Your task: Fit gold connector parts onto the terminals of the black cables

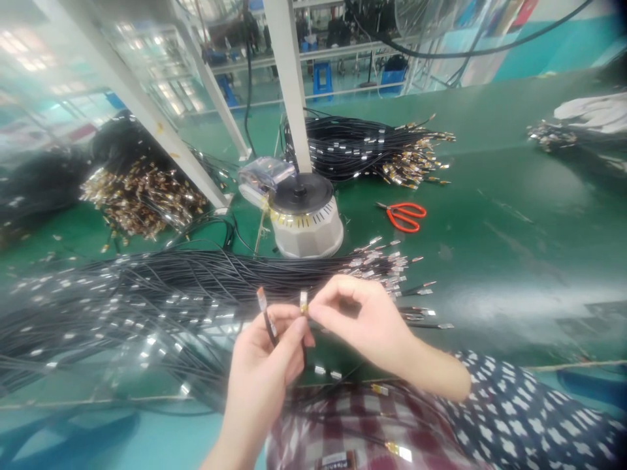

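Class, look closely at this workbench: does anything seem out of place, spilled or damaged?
Nothing clearly spilled or damaged shows. Mildly odd: a few loose cable ends lie over the checked cloth, apart from the cable bundle on the green table.

Cables [196, 274] are black, the tabletop [490, 241] green, scissor handles [394, 211] orange-red, the checked apron [411, 414] maroon and white.

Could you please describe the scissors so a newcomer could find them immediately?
On the green table, find the white round device with a black top. Just right of it lie the scissors, the only thing there with orange-red loop handles.
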### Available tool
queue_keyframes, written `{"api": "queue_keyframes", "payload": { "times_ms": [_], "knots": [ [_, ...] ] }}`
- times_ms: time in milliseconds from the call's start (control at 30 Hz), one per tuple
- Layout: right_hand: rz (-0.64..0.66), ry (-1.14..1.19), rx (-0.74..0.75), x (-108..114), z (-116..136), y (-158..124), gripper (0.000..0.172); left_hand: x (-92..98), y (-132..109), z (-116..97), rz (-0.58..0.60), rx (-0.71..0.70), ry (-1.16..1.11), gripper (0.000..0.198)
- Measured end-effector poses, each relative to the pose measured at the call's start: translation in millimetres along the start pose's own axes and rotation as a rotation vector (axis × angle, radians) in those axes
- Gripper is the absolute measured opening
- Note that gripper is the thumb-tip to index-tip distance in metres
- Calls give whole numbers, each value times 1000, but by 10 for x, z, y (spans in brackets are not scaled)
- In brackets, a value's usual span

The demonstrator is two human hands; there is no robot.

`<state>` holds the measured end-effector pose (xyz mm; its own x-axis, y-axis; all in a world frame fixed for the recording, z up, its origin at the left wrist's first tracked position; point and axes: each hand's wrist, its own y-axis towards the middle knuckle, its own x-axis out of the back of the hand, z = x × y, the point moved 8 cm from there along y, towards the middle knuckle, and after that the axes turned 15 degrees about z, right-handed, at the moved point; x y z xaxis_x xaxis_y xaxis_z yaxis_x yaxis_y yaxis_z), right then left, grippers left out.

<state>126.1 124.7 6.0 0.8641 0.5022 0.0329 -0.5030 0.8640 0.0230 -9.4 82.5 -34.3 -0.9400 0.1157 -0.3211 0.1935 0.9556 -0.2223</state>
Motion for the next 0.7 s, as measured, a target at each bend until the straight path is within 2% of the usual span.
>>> {"api": "queue_keyframes", "payload": {
  "times_ms": [100,300,700],
  "knots": [
    [0,-5,30,-7,43,-29,9,12,-4,-10,-37,-5,2,16],
    [75,153,-70,-35,-108,35,10,-17,-9,-45,-42,-13,29,16],
    [60,225,-91,-49,-167,71,13,-47,-47,-60,-48,0,49,17]
  ]
}}
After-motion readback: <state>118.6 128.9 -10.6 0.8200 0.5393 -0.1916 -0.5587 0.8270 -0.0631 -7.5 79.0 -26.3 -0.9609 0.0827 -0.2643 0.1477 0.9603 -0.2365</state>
